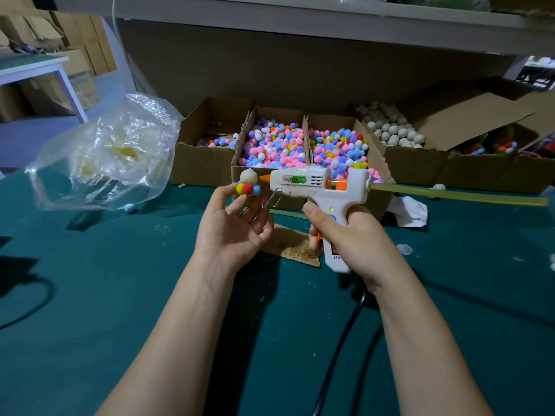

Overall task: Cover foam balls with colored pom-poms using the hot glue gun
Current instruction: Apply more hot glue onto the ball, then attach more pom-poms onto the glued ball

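Far left: a crumpled clear plastic bag (102, 154) with pale yellowish contents sits on the green tabletop (90, 280). One stray light-blue pom-pom (129, 208) lies just in front of it.

Left of centre: the left hand (231, 223) is raised palm-up and pinches a foam ball (248, 176) at its fingertips, with the remaining fingers loosely curled. The ball's upper half is bare. Yellow, red and blue pom-poms (247, 189) are attached along its lower side.

Centre: a white hot glue gun (312, 183) is held level, and its orange nozzle (264, 177) points at the bare right side of the ball. Contact cannot be confirmed. The right hand (351, 232) is wrapped around the gun's handle. A stained cardboard scrap (288, 241) lies on the tabletop below, and a black cord (339, 340) runs toward the viewer.

Behind: open boxes of mixed pom-poms (273, 145).

Right: a yellowish glue stick (456, 195) projects from the gun's rear. A box of bare white balls (393, 130) stands behind it.
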Available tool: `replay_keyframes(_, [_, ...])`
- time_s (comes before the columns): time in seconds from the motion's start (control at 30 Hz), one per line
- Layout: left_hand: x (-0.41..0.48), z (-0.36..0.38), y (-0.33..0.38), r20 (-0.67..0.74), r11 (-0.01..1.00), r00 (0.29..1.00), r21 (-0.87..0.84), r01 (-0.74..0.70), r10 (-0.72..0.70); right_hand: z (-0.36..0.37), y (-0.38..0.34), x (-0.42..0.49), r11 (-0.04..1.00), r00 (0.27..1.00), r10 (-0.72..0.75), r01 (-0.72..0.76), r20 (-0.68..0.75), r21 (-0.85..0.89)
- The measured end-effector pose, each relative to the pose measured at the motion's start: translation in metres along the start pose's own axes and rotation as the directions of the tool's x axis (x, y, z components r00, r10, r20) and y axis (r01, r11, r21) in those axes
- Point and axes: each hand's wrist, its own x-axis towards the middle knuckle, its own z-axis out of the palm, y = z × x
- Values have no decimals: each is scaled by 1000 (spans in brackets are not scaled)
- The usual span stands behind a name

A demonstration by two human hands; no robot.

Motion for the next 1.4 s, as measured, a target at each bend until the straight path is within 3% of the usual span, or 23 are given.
replay_keyframes(0.27, [-5, -1, 4, 48, 999, 999, -46, -14, 17, -5, 4, 4, 990, 990, 68, -51, -127, 132])
replay_keyframes(0.43, [-13, 1, 18, 135, 952, 971, -262, -155, 196, -18, 11, 7, 949, 948, 307, -312, 88, 51])
replay_keyframes(0.5, [-17, 4, 21, 157, 946, 962, -270, -176, 224, -18, 16, 8, 926, 924, 373, -377, 86, 22])
replay_keyframes(0.57, [-18, 5, 20, 170, 959, 962, -223, -175, 214, -16, 20, 10, 890, 924, 383, -370, -4, -265])
replay_keyframes(0.63, [-19, 8, 17, 169, 981, 971, -123, -152, 172, -18, 25, 12, 724, 942, 322, -308, -94, -617])
replay_keyframes(0.7, [-19, 11, 12, 166, 992, 978, -15, -127, 128, -22, 27, 14, 617, 946, 291, -302, -146, -726])
replay_keyframes(0.8, [-17, 13, 6, 157, 984, 982, 129, -121, 100, -26, 24, 13, 667, 950, 164, -304, -264, -680])
replay_keyframes(0.87, [-16, 14, 2, 175, 970, 981, 215, -116, 78, -25, 22, 13, 837, 941, -77, -119, -328, -535])
replay_keyframes(0.93, [-16, 16, -2, 204, 943, 977, 311, -119, 56, -20, 15, 13, 952, 919, -224, 135, -325, -276])
replay_keyframes(1.03, [-17, 18, -9, 244, 900, 969, 413, -141, 40, -13, 9, 10, 972, 943, -232, 236, -237, -13])
replay_keyframes(1.23, [-20, 20, -15, 272, 866, 962, 481, -136, -1, -14, 11, 11, 978, 965, -208, 209, -157, -5])
replay_keyframes(1.4, [-18, 19, -17, 257, 805, 966, 571, -164, 15, -12, 13, 12, 990, 970, -143, 144, -195, -6])
